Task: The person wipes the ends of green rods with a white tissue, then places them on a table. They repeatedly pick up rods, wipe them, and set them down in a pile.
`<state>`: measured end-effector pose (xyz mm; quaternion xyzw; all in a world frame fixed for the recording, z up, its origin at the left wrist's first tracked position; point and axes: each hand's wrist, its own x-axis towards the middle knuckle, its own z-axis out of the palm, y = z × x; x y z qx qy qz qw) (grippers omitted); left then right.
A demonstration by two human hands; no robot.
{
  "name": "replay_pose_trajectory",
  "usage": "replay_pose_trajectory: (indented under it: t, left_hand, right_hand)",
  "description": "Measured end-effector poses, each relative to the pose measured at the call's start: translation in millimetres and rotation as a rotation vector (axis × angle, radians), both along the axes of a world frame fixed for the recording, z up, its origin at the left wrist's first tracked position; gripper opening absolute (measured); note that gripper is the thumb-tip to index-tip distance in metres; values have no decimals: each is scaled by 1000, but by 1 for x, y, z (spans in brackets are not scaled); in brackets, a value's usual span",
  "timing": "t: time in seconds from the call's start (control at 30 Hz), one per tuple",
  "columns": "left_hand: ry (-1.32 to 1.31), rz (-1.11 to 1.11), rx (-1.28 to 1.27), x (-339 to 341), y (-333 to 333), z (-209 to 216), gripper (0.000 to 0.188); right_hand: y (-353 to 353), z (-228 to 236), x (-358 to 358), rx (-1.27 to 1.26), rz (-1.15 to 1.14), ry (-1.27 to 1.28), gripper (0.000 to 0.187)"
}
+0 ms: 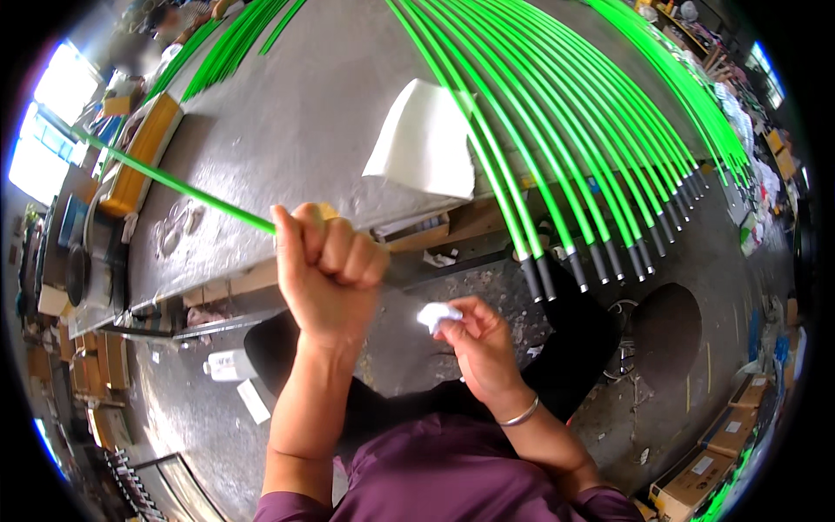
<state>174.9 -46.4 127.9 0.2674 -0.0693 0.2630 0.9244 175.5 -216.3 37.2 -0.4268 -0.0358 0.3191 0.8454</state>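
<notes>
My left hand [326, 270] is clenched around a long bright green rod [165, 178] that runs up and to the left over the grey table [287, 113]. Its dark butt end pokes out on the right side of my fist. A small crumpled white cloth [437, 314] is pinched in my right hand [477, 344], just below and right of that end. A metal bangle sits on my right wrist.
Many more green rods [557, 122] with black handles lie side by side across the table, their ends overhanging the near edge. A folded white sheet [424, 139] rests beside them. Another bundle of rods [230, 48] lies far left. Cardboard boxes [696, 478] and a white bottle [230, 365] stand on the floor.
</notes>
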Motion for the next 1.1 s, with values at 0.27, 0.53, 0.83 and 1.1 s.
replay_pose_trajectory:
  t: [0.27,0.53,0.83,1.1]
  left_hand:
    - [9,-163,-157,-22,-3,-17,40]
    - [27,-145,47,-29,3,-30,8]
    - [113,-74,326,-37,9,-36,15]
    - [172,15,413,-40,8,-37,15]
  right_hand:
    - [24,34,-4,184,70,162,11]
    - [19,36,-7,220,66,201,11]
    - [19,36,-10,196,-19,221,7]
    - [23,36,-13,178,-62,221,6]
